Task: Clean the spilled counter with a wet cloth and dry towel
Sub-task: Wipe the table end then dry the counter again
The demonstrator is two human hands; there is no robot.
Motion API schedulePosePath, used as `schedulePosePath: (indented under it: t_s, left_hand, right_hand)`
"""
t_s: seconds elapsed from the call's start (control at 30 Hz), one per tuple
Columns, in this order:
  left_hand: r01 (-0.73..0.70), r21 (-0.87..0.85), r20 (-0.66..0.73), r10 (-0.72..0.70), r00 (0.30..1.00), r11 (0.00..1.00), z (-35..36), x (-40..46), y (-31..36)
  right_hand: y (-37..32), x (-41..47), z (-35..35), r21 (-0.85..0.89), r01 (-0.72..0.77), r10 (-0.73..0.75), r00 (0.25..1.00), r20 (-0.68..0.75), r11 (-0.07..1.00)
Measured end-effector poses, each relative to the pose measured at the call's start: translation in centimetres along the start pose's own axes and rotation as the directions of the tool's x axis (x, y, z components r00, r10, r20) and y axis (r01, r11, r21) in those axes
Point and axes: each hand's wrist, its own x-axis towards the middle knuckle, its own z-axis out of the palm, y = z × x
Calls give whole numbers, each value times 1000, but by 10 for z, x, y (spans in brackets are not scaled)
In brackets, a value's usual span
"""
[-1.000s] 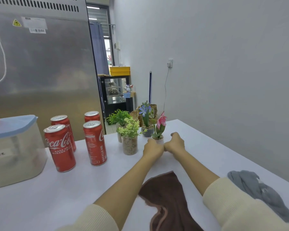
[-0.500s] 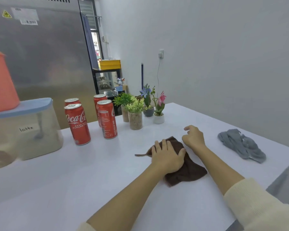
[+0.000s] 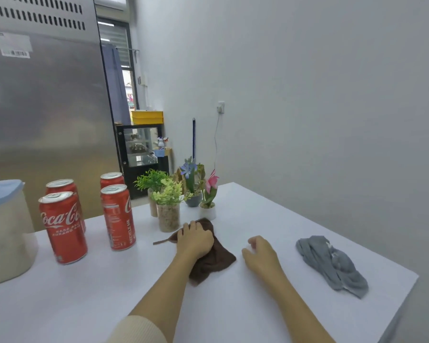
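A dark brown cloth (image 3: 217, 259) lies crumpled on the white counter (image 3: 233, 310), just in front of the small plant pots. My left hand (image 3: 195, 238) presses down flat on its far half, fingers stretched over the fabric. My right hand (image 3: 259, 251) rests on the counter a little to the right of the cloth, fingers loosely curled, holding nothing. A grey towel (image 3: 332, 264) lies bunched further right, near the counter's right edge, untouched.
Several red cola cans (image 3: 118, 216) stand at the left, beside a blue-lidded plastic container (image 3: 6, 231). Small potted plants (image 3: 169, 206) and a pink flower pot (image 3: 208, 201) line the far side. The counter's right edge (image 3: 401, 300) drops off near the grey towel.
My left hand has slid the brown cloth away from me, toward the plant pots. My right hand has come apart from the cloth and now rests to its right.
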Motion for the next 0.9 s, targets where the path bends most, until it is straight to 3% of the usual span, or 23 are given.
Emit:
schedulePosePath:
  t_s: [0.07, 0.17, 0.27, 0.33, 0.4, 0.47, 0.5, 0.57, 0.63, 0.77, 0.83, 0.9]
  left_hand:
    - [-47, -15, -31, 46, 998, 999, 8, -4, 10]
    - [-201, -47, 50, 204, 978, 978, 20, -30, 32]
    - [-316, -37, 104, 319, 942, 948, 27, -46, 45]
    - [-340, -12, 134, 338, 931, 940, 25, -44, 43]
    - [-342, 6, 145, 338, 930, 940, 24, -35, 42]
    - [-321, 22, 115, 316, 942, 947, 25, -26, 47]
    - [-305, 31, 96, 301, 949, 952, 27, -22, 54]
    - [-274, 57, 65, 271, 961, 960, 32, -16, 70]
    - [-282, 79, 61, 278, 959, 956, 37, -15, 87]
    - [-433, 65, 153, 420, 895, 899, 47, -31, 105]
    - [-478, 57, 203, 459, 865, 876, 44, -37, 100]
    - [-483, 93, 226, 454, 862, 870, 41, -36, 95]
  right_hand:
    - [-2, 1, -1, 20, -2, 2, 1000, 11, 1000]
    - [-11, -6, -6, 76, -4, 3, 1000, 16, 997]
    - [-5, -13, -27, 134, 44, -30, 994, -102, 990]
    - [11, -15, -48, 17, 87, -81, 967, -242, 996]
    - [32, -13, -74, -256, -8, -76, 946, -317, 967]
    - [55, -13, -99, -499, -160, 19, 961, -276, 852]
    - [65, -15, -109, -516, -217, 101, 965, -244, 829]
    - [81, -19, -118, -361, -235, 178, 966, -186, 902]
    - [90, -22, -116, -211, -110, 68, 979, -194, 971]
    - [89, -35, -119, -118, 63, -77, 990, -118, 991]
    - [94, -35, -127, -108, 73, -85, 990, -109, 991]
    - [101, -32, -135, -59, 41, -51, 980, -195, 997]
